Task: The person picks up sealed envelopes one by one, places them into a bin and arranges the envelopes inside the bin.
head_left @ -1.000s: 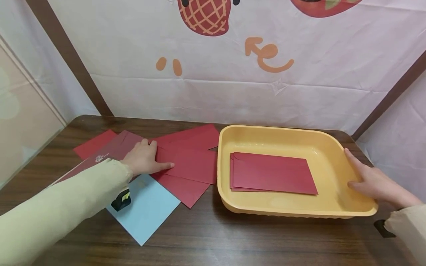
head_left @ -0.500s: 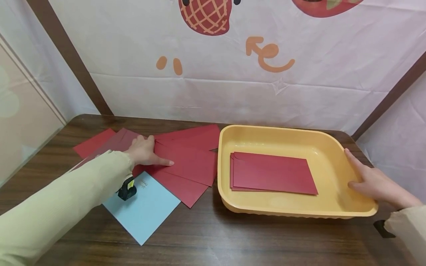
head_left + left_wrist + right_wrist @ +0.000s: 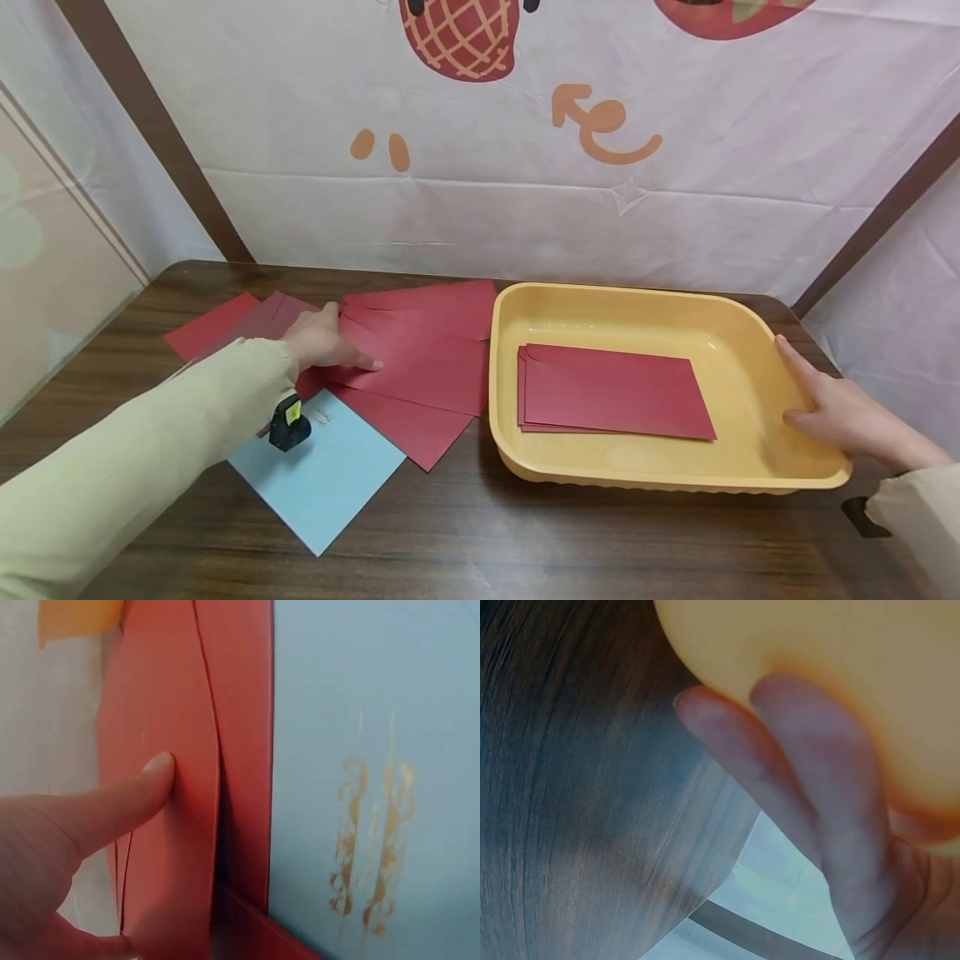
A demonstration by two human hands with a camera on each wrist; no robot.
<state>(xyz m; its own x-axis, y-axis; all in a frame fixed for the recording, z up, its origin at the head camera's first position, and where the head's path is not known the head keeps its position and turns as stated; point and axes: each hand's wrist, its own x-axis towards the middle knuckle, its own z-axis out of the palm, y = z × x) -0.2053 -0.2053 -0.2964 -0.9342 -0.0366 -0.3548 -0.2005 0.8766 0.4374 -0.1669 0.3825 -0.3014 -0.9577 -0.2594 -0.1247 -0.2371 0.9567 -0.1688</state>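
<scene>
My left hand (image 3: 318,337) is at the left end of a fanned pile of red envelopes (image 3: 435,367). In the left wrist view, its thumb (image 3: 127,806) lies on the top red envelope (image 3: 176,697) and another finger meets the edge; the remaining fingers are hidden. My right hand (image 3: 840,408) grips the right rim of a yellow plastic basin (image 3: 742,392), fingers outside and thumb inside. Inside the basin lie a few stacked red envelopes (image 3: 615,392). A light blue card (image 3: 322,483) with gold print lies in front of the left hand.
A darker maroon envelope (image 3: 273,312) and a brighter red one (image 3: 213,321) lie at the left, partly under my left sleeve (image 3: 172,433). All rest on a dark wooden table (image 3: 480,542). A printed cloth (image 3: 480,208) hangs along its back edge.
The left hand has shifted slightly away from me, and the top red envelopes beneath it have shifted and fanned differently. More of the blue card's gold print shows. The right hand and basin stay still.
</scene>
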